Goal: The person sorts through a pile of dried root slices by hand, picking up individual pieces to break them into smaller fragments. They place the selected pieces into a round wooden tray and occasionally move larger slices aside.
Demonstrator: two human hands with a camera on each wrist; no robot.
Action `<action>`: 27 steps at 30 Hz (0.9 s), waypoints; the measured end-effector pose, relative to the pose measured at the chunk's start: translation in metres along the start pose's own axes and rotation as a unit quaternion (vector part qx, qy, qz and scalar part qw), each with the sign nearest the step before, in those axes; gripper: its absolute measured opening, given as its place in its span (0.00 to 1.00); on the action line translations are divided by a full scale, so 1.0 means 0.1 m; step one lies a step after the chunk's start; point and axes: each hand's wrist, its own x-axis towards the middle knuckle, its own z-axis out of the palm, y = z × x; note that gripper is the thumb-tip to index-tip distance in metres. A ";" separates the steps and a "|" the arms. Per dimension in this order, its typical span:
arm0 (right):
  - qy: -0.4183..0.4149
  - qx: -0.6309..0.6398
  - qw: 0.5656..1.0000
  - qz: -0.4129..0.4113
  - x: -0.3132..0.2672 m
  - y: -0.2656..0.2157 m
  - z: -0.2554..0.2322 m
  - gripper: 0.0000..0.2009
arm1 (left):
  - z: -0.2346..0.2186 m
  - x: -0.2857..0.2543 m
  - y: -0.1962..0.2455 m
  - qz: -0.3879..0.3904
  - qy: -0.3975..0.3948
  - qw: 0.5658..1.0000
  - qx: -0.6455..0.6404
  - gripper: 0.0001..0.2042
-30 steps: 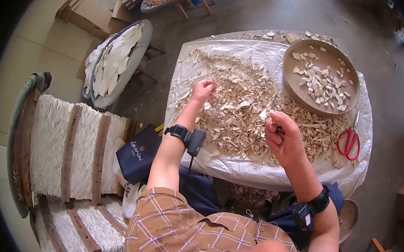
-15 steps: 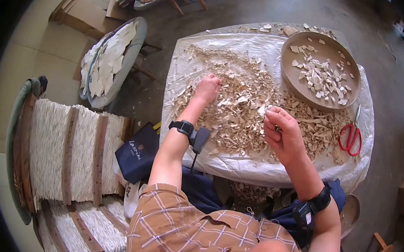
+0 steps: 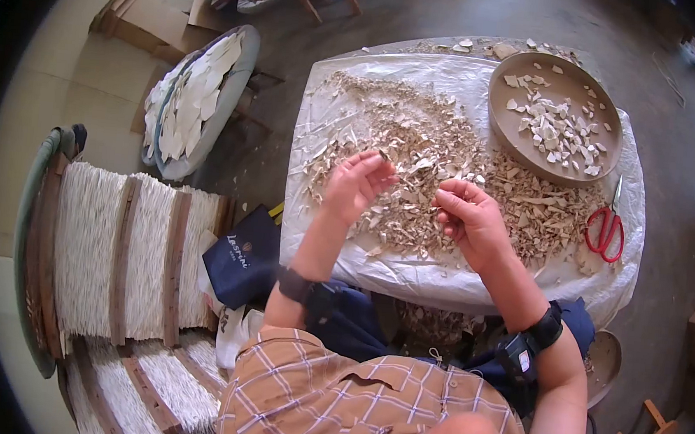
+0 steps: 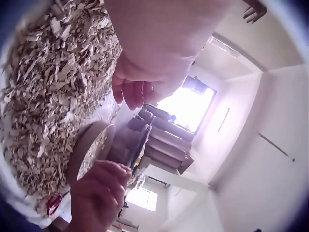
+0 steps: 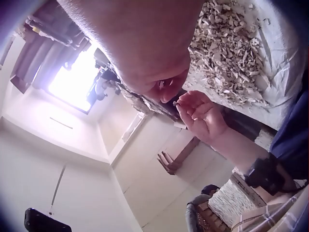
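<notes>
Over the heap of dry, pale and brown flaky chips (image 3: 419,157), my left hand (image 3: 354,189) is raised, palm partly turned up. A small dark chip (image 3: 383,155) is pinched at its fingertips; the right wrist view shows the chip there too. Just to the right, my right hand (image 3: 475,224) faces it with fingers curled and thumb against the index finger. Something small and dark shows inside that curl in the right wrist view; the fingers hide most of it. A gap separates the two hands above the heap.
A round shallow tray (image 3: 495,139) with larger whitish pieces stands at the table's back right. Red-handled scissors (image 3: 605,233) lie near the right edge. Pale sheet stacks (image 3: 84,252) and a dark blue bag (image 3: 238,257) are at the left.
My left hand has risen from the heap and come nearer the right hand, now with a dark chip at its fingertips. The right hand has shifted slightly left, towards it.
</notes>
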 end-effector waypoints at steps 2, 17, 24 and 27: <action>0.002 0.001 1.000 0.015 0.01 0.02 0.03 0.08 | 0.00 -0.14 -0.09 -0.001 -0.008 1.000 0.026 0.04; -0.046 0.055 0.996 0.051 0.26 0.16 -0.08 0.07 | 0.20 -0.28 -0.19 -0.014 -0.067 0.991 0.118 0.09; -0.085 0.057 0.994 0.050 0.30 0.21 -0.15 0.08 | 0.29 -0.20 -0.24 0.079 -0.089 0.946 0.301 0.10; -0.077 0.027 0.995 0.058 0.28 0.21 -0.16 0.09 | 0.32 -0.23 -0.23 0.088 -0.106 0.928 0.345 0.10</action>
